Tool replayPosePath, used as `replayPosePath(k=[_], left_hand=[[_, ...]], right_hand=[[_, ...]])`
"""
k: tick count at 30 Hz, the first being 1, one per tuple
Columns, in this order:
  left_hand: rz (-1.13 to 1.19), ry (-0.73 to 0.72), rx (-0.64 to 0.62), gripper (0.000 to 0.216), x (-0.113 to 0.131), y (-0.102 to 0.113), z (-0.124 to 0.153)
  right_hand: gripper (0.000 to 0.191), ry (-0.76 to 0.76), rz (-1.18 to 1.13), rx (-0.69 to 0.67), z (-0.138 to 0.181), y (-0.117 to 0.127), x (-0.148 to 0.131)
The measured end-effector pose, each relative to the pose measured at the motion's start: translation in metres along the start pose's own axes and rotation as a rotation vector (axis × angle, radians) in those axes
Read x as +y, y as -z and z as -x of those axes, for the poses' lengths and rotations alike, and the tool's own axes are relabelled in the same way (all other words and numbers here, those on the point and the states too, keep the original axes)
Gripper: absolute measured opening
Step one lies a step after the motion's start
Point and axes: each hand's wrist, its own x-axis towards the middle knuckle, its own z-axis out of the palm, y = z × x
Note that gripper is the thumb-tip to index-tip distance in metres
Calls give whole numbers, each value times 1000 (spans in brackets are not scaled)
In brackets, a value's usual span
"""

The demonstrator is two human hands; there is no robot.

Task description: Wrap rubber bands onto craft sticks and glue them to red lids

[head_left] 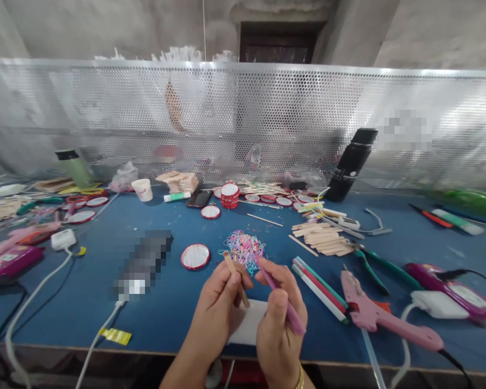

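My left hand [221,305] is closed around a wooden craft stick [235,278], held tilted with its top end toward the far left. My right hand [278,316] grips a pink marker pen [282,298] like a pencil, its tip close to the stick. Both hands hover above a white pad [247,323] near the front edge of the blue table [154,313]. Just beyond the hands lies a heap of small coloured rubber bands [245,249].
A pink glue gun [383,316], coloured markers [322,289] and green-handled pliers [378,267] lie to the right. A pile of wooden sticks [322,239], round red-rimmed lids [195,256], a black bottle [350,165] and a perforated metal screen [243,119] stand behind.
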Motion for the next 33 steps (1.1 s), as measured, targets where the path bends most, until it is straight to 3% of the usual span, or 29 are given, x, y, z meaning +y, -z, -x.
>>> replayPosePath(k=[6, 11, 18, 24, 29, 33], left_hand=[[-130, -6, 33, 43, 4, 2, 1], [29, 105, 37, 51, 4, 3, 3], [149, 79, -6, 50, -4, 4, 4], [139, 88, 41, 52, 0, 2, 4], [249, 78, 25, 44, -2, 0, 3], [243, 93, 27, 47, -3, -1, 3]], right_hand=[[25, -36, 58, 46, -2, -8, -1], [21, -44, 69, 46, -9, -10, -5], [24, -1, 130, -67, -12, -16, -8], [35, -33, -26, 40, -3, -18, -3], [29, -57, -4, 45, -1, -16, -1], [21, 19, 35, 81, -2, -15, -1]])
